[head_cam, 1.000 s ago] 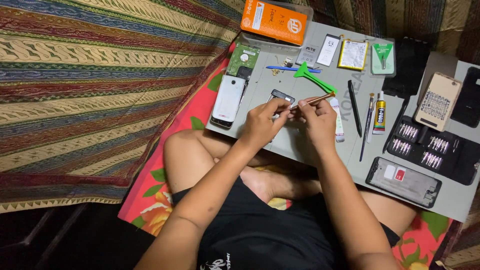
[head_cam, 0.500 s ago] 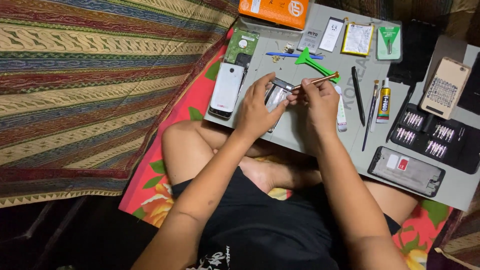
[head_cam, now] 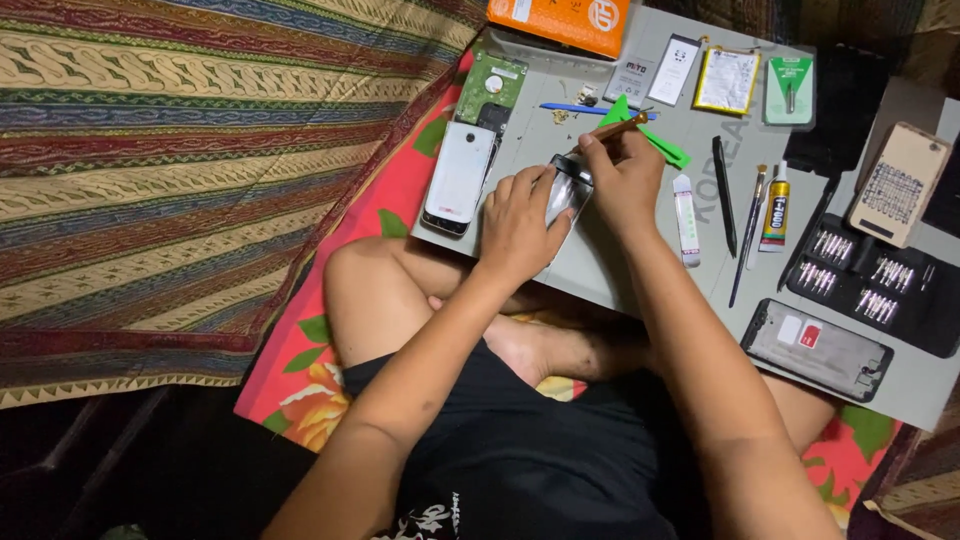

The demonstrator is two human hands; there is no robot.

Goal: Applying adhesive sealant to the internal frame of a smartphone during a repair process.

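My left hand (head_cam: 520, 222) presses down on a small dark phone part (head_cam: 568, 188) lying on the grey work mat (head_cam: 640, 270). My right hand (head_cam: 622, 176) grips a thin wooden-handled tool (head_cam: 612, 130) like a pen, its tip at the top edge of that part. Both hands sit close together near the mat's left half, over my crossed legs.
A white phone (head_cam: 458, 180) and green circuit board (head_cam: 490, 88) lie at the left. Also on the mat are an orange box (head_cam: 560, 20), a green plastic pry tool (head_cam: 665, 148), a glue tube (head_cam: 775, 208), a screwdriver bit set (head_cam: 865, 280) and an opened phone frame (head_cam: 815, 348). Striped cloth (head_cam: 200, 150) covers the left.
The view has shifted and closed in. My hands have settled onto the mat, the left now flat over the phone part and the right working the tool at its top.
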